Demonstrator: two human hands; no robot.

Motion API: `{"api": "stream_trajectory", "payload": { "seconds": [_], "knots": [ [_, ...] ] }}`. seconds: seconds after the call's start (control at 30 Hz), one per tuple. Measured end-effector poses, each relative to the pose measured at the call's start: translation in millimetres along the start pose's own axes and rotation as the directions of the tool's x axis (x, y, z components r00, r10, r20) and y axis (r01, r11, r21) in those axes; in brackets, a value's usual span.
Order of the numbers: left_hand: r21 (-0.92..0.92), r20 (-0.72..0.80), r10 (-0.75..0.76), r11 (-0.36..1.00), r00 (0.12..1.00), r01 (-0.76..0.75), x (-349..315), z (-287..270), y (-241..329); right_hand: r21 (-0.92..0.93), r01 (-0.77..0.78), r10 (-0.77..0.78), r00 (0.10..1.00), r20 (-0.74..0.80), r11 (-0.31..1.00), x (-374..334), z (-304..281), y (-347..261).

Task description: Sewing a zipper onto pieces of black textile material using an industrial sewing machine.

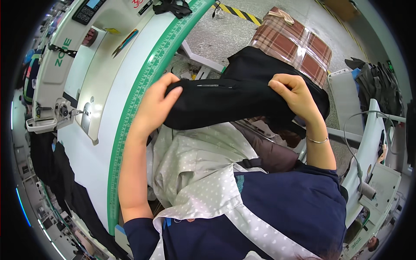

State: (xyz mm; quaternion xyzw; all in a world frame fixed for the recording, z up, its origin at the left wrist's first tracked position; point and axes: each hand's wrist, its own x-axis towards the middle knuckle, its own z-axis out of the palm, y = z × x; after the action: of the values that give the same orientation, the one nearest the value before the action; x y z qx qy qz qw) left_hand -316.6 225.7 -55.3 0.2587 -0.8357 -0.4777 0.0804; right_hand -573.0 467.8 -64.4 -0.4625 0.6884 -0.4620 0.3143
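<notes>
A piece of black cloth (210, 108), probably part of a garment, is stretched out over my lap. Along its upper part runs a short slit-like line with a thin greyish strip (212, 86) in it, too small to make out. My left hand (157, 104) grips the cloth's left end, thumb on top and fingers mostly hidden behind. At the other end my right hand (292, 92) pinches the fabric between thumb and bent fingers. More of the black cloth spreads beyond my right hand toward a plaid bundle.
A white sewing machine (54, 82) stands at the left on a white table (97, 173) with a green ruler edge (145, 73). Scissors (125, 42) lie near it. Dark cloth hangs at the table's far left. The wrapped plaid bundle (277, 32) sits ahead; another machine (377, 186) is right.
</notes>
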Motion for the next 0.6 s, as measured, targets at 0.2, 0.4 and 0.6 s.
{"api": "stream_trajectory", "payload": {
  "seconds": [0.2, 0.4, 0.6],
  "knots": [
    [0.102, 0.292, 0.445, 0.866, 0.847, -0.49, 13, 56, 53, -0.302, 0.467, -0.445, 0.884, 0.143, 0.831, -6, 31, -48],
    [-0.035, 0.274, 0.466, 0.879, 0.841, -0.476, 13, 50, 29, -0.487, 0.515, -0.511, 0.846, 0.154, 0.705, -11, 25, -51],
    [0.167, 0.284, 0.478, 0.829, 0.831, -0.533, 5, 47, 23, -0.53, 0.573, -0.531, 0.81, 0.249, 0.625, -13, 27, -49]
  ]
}}
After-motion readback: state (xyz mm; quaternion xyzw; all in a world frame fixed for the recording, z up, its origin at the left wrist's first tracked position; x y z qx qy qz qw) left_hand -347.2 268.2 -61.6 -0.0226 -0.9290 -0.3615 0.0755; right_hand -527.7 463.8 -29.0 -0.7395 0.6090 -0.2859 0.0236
